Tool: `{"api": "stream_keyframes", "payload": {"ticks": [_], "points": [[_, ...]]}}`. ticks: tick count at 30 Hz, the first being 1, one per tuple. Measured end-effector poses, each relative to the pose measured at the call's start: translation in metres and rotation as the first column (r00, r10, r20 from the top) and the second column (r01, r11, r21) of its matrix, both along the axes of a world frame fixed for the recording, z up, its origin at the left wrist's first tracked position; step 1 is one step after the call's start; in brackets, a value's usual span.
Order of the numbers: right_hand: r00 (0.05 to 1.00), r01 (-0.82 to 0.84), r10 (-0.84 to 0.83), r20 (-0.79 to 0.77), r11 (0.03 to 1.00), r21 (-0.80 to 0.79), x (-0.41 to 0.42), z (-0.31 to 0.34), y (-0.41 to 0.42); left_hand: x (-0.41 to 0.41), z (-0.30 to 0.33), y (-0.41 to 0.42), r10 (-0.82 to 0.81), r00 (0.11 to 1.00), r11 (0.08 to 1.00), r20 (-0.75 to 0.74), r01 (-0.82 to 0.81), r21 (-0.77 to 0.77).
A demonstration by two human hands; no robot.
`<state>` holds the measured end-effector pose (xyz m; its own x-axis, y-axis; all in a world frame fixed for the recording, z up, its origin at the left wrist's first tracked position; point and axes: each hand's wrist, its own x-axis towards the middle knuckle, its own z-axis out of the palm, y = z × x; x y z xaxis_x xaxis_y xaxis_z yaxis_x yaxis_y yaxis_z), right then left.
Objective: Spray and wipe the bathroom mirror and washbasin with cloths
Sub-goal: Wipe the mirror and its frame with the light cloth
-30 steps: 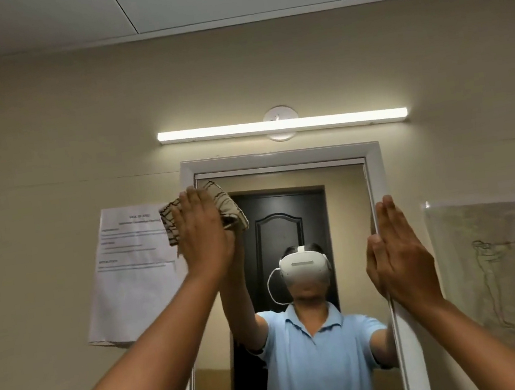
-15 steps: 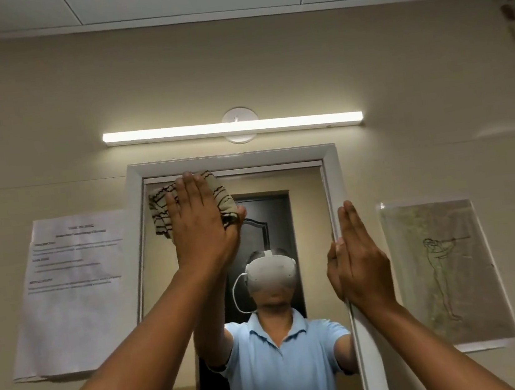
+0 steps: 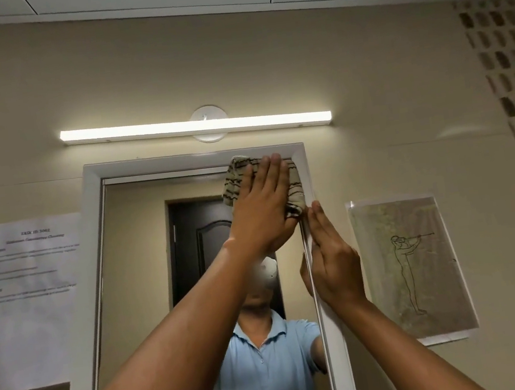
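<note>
Your left hand lies flat with its fingers straight and close together, pressing the striped cloth against the mirror in its top right corner, just under the white frame. Your right hand is also flat, fingers straight and together, resting against the frame's right side just below the cloth and holding nothing. A lit tube lamp hangs above the mirror, with a printed sheet on the wall to its left and a line drawing to its right.
</note>
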<state>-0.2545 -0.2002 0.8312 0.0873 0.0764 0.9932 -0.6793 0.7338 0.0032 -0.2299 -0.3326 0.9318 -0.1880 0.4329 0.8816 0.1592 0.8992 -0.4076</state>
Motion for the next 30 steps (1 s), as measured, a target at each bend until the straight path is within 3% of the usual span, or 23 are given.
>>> {"api": "stream_keyframes", "payload": {"ticks": [10, 20, 30], "points": [[0.997, 0.055, -0.057, 0.046, 0.997, 0.044, 0.007, 0.0, 0.003, 0.003, -0.013, -0.073, 0.049, 0.999, 0.968, -0.013, -0.051, -0.246], [0.996, 0.079, -0.079, 0.035, 0.997, 0.003, 0.006, -0.004, -0.003, 0.013, -0.04, -0.195, 0.114, 0.994, 0.981, -0.001, -0.112, 0.156], [0.995, 0.07, -0.07, 0.073, 0.998, 0.01, 0.018, -0.007, 0.003, 0.008, -0.104, -0.182, 0.088, 0.996, 0.897, -0.001, -0.079, 0.434]]}}
